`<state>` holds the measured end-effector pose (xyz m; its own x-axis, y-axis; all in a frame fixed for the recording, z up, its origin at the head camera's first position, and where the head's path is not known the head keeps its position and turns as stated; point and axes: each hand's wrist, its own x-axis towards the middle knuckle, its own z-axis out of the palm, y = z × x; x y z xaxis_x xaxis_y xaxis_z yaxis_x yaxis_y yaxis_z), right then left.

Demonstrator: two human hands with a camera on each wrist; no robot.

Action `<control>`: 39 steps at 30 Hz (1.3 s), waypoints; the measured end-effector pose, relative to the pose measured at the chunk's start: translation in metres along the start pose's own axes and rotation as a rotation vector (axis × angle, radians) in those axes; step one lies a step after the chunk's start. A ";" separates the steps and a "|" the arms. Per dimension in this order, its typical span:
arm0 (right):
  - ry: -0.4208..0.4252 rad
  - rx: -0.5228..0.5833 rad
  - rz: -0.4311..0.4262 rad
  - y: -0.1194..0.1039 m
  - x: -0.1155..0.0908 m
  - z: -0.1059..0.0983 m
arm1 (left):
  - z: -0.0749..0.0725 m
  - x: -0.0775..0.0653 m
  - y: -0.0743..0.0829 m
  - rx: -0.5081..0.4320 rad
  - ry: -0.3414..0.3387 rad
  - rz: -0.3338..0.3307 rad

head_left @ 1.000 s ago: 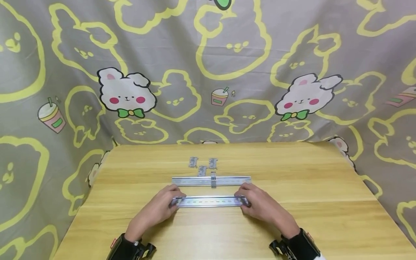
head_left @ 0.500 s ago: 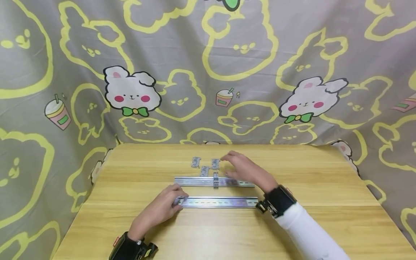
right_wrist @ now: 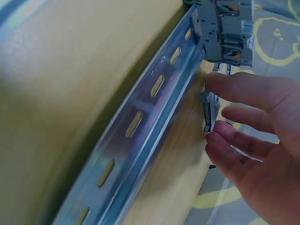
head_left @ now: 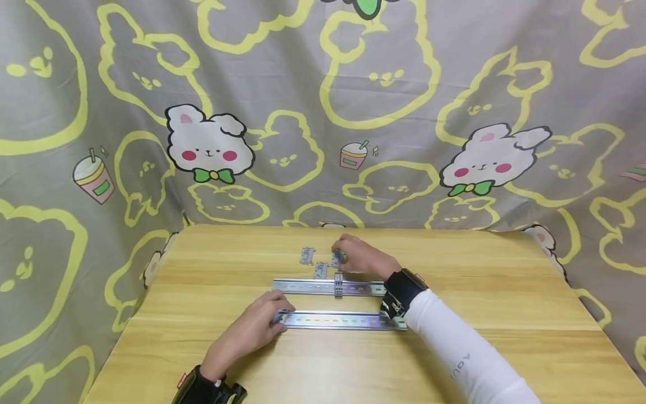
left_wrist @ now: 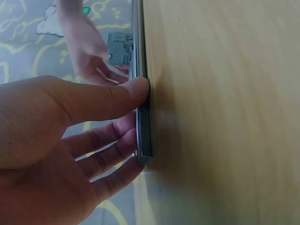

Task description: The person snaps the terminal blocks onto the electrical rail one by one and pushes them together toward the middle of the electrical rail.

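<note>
My left hand (head_left: 252,321) grips the left end of the nearer slotted metal DIN rail (head_left: 328,320); in the left wrist view its thumb lies on one side of the rail (left_wrist: 145,133) and the fingers on the other. Behind the farther DIN rail (head_left: 303,287), my right hand (head_left: 364,257) pinches a grey terminal block (right_wrist: 211,110) by its edges, thumb on one side and fingertips opposite. Thin grey terminal blocks (head_left: 338,285) stand clipped together near the middle of the farther rail. Two loose terminal blocks lie flat beyond it, one at the left (head_left: 307,256) and one nearer (head_left: 320,270).
Both rails lie roughly parallel on the wooden table (head_left: 479,292), with a narrow gap between them. A patterned grey curtain (head_left: 303,73) hangs behind the table and along its sides. The right forearm crosses over the right ends of the rails.
My right hand has let go of the nearer rail's right end, reached to the back and taken hold of the right-hand loose terminal block. The left hand keeps its grip on the rail.
</note>
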<state>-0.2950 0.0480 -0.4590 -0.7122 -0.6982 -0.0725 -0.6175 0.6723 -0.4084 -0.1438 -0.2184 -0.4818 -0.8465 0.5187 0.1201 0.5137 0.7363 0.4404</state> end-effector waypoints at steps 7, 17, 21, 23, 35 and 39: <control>0.010 -0.033 -0.031 0.002 0.004 0.000 | 0.000 0.000 -0.001 0.006 0.015 0.007; 0.097 -0.101 0.043 0.007 -0.039 -0.023 | 0.004 0.003 -0.002 0.017 0.013 -0.001; 0.148 -0.056 0.034 0.005 -0.073 -0.031 | 0.003 0.002 -0.001 0.014 0.015 -0.002; 0.184 -0.033 0.017 0.004 -0.092 -0.031 | 0.003 0.001 -0.001 0.015 0.018 0.000; 0.274 0.131 -0.007 0.019 -0.173 -0.003 | 0.002 0.000 -0.002 0.003 0.028 0.005; 0.226 0.191 0.020 0.022 -0.185 0.004 | 0.003 0.000 -0.002 -0.007 0.021 0.001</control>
<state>-0.1760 0.1912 -0.4582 -0.7929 -0.5985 0.1139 -0.5441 0.6114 -0.5746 -0.1447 -0.2187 -0.4850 -0.8489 0.5100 0.1386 0.5133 0.7330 0.4465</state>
